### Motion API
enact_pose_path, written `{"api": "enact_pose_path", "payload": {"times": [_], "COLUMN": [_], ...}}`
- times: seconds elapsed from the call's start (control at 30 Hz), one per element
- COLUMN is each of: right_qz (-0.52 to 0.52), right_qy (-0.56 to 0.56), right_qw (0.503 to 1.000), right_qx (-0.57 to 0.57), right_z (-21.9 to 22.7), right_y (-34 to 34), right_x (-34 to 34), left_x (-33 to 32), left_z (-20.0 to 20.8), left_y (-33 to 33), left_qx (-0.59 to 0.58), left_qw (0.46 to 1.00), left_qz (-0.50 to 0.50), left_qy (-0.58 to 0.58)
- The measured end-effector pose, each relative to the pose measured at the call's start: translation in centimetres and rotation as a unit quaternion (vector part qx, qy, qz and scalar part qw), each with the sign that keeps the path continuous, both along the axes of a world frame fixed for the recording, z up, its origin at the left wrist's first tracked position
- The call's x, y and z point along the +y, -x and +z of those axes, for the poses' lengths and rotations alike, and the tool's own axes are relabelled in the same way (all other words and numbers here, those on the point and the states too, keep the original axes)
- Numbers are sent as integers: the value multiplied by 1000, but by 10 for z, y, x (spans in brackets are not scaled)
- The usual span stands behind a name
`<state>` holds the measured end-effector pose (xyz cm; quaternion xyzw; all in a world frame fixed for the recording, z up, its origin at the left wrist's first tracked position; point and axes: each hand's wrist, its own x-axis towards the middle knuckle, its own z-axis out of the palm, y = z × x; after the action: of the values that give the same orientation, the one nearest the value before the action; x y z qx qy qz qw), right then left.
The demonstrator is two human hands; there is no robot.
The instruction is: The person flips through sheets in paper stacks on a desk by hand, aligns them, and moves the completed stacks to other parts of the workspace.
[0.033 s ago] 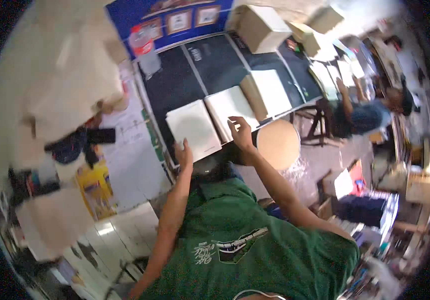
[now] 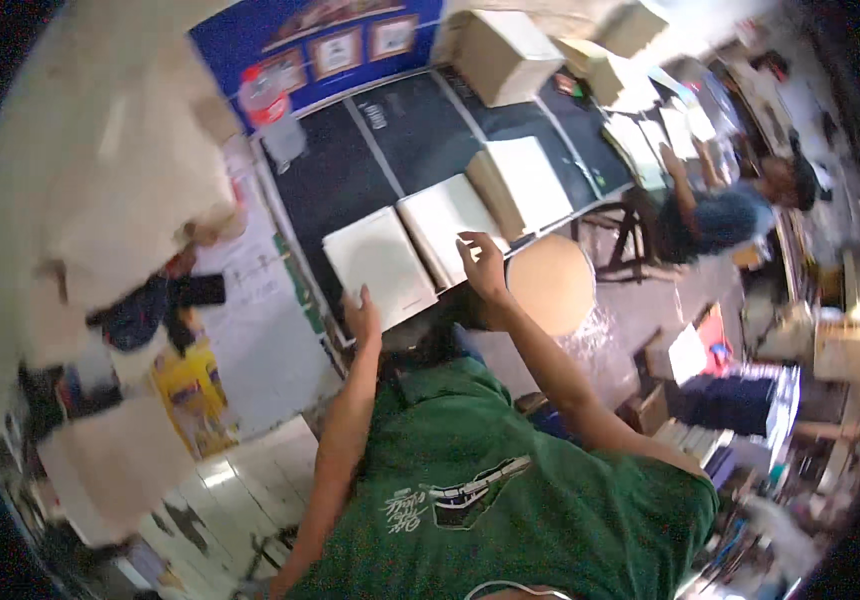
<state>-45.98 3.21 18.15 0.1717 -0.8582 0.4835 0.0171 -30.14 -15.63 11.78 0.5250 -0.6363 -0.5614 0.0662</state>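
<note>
Three stacks of cream paper sheets sit along the near edge of a dark table. The left paper stack [image 2: 375, 265] has a small dark line of print near its lower corner. My left hand [image 2: 364, 320] rests at that stack's lower left corner, thumb up and fingers partly hidden. Over the near right part of the middle paper stack [image 2: 445, 215] is my right hand [image 2: 484, 264], its fingers bent and apart with nothing visible in them. Whether its fingertips touch the top sheet I cannot tell. A taller paper stack [image 2: 530, 185] stands just right of it.
A clear bottle with a red cap [image 2: 272, 120] stands at the table's far left corner. Behind it rises a blue panel [image 2: 320, 45]. More paper stacks [image 2: 505, 60] are at the back. A round stool [image 2: 550, 285] stands near my right arm. Another person [image 2: 720, 215] handles papers at right.
The whole view has shifted slightly, so the table and stacks appear a little further left. Both hands keep nearly the same places at the stacks.
</note>
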Motion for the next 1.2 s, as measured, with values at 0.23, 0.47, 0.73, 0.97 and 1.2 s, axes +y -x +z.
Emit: {"api": "enact_pose_path", "payload": {"times": [0.23, 0.47, 0.73, 0.97, 1.2], "right_qz": [-157, -33, 61, 179, 131], "right_qy": [-180, -291, -177, -230, -145], "right_qw": [958, 956, 978, 954, 979], "right_qx": [157, -1, -96, 66, 62], "right_z": [12, 16, -6, -1, -8], "right_y": [109, 169, 211, 200, 204], "right_x": [93, 89, 136, 131, 133], "left_x": [-15, -9, 63, 138, 162], "left_z": [-47, -16, 62, 58, 36], "left_y": [10, 8, 79, 188, 221], "left_qx": [77, -23, 135, 236, 204], "left_qw": [996, 997, 974, 960, 952], "left_qz": [13, 19, 57, -109, -131], "left_qy": [-44, 68, 174, 106, 186]}}
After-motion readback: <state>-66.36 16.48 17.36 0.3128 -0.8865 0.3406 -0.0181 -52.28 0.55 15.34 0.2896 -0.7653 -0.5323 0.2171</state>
